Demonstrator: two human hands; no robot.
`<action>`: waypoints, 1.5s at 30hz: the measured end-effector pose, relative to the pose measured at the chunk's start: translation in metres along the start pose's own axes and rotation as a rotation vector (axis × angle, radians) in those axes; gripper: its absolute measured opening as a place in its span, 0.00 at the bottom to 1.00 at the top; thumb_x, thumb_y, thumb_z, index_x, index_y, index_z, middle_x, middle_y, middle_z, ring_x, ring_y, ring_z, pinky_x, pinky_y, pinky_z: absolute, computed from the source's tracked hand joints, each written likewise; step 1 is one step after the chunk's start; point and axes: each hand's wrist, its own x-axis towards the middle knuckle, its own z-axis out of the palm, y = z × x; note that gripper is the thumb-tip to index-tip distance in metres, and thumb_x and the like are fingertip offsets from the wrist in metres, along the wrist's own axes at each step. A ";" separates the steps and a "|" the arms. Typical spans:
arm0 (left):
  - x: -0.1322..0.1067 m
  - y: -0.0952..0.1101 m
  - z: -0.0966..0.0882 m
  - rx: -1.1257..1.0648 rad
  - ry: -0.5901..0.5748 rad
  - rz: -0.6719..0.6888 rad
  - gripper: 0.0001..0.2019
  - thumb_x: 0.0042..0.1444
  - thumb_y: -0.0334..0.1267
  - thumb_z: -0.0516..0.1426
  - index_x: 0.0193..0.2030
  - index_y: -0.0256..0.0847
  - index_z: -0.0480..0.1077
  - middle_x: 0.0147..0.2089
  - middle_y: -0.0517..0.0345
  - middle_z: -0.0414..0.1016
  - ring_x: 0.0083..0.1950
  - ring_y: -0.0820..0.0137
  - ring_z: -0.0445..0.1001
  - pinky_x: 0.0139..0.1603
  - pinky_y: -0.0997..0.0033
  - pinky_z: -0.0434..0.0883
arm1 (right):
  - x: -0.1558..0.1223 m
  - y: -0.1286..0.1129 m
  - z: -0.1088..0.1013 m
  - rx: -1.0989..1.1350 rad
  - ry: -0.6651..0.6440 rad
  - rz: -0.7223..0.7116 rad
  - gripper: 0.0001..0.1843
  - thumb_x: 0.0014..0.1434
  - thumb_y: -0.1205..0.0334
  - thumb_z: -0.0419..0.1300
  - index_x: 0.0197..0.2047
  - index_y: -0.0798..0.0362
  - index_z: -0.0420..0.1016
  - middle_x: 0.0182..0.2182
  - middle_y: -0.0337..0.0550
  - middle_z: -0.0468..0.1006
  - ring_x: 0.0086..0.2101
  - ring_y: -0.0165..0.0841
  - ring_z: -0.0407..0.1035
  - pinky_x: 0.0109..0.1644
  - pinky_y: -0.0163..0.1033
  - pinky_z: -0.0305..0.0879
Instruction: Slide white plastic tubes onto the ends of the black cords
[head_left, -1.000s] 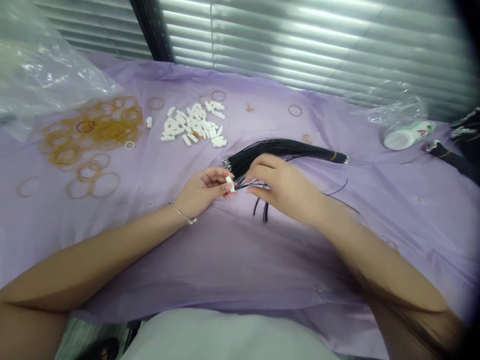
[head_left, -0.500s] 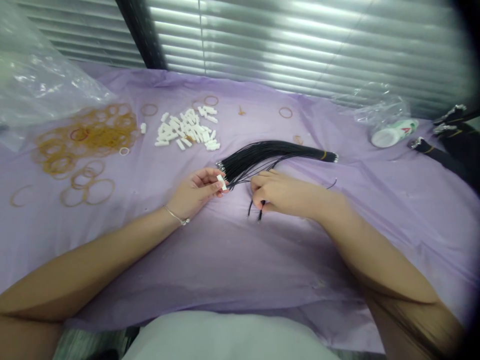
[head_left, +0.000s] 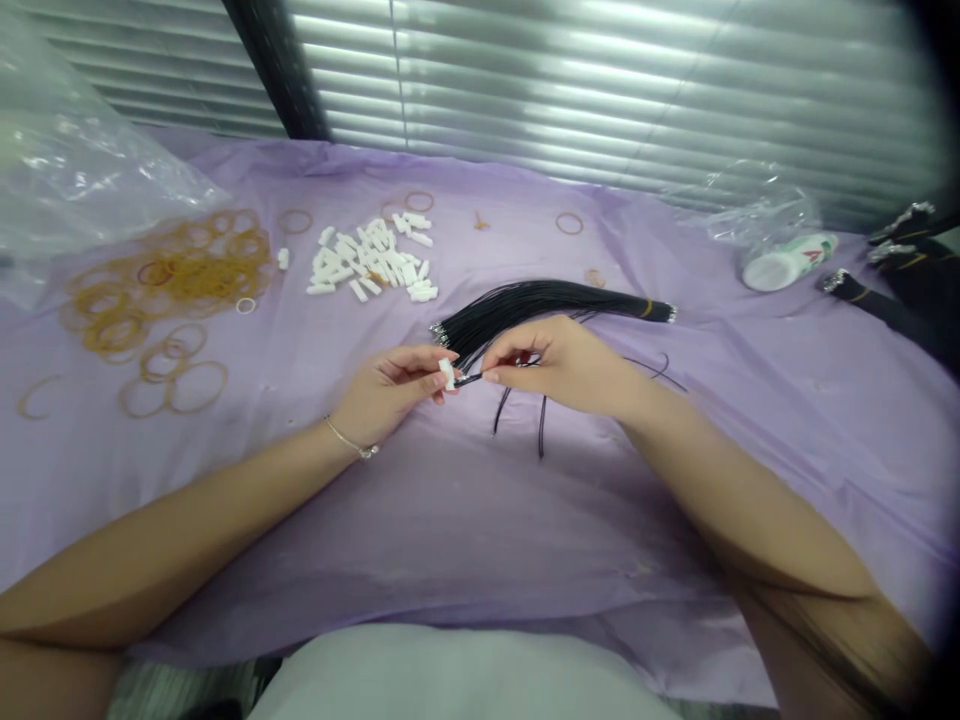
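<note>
Between the thumb and fingers of my left hand (head_left: 390, 390) is a small white plastic connector housing (head_left: 448, 374). My right hand (head_left: 562, 365) pinches thin black wires (head_left: 470, 379) close to their ends. Those ends point left and reach the housing's right side; whether they sit inside it I cannot tell. More loose black wires hang below my right hand and trail out past the wrist. Just behind both hands lies a thick bundle of black wires (head_left: 540, 300), with metal terminals at both ends and a rubber band round its right part.
A heap of white connector housings (head_left: 367, 258) lies behind my left hand. Tan rubber bands (head_left: 202, 270) are piled at the left beside a clear plastic bag (head_left: 90, 160). At the right are a white-and-green cup (head_left: 787, 262) and more wire bundles (head_left: 874, 305). Purple sheeting (head_left: 450, 540) covers the table.
My right hand has moved up and left, bringing the black wire ends to the white housing. My left hand has stayed nearly in place, and the housing in it is turned slightly.
</note>
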 end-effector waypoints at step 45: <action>0.007 0.001 -0.002 -0.223 0.066 -0.140 0.11 0.44 0.28 0.65 0.37 0.38 0.77 0.32 0.59 0.77 0.33 0.75 0.75 0.38 0.73 0.74 | -0.017 0.018 -0.015 -0.704 -0.399 -0.044 0.10 0.47 0.76 0.61 0.28 0.51 0.77 0.32 0.43 0.73 0.32 0.35 0.67 0.36 0.39 0.60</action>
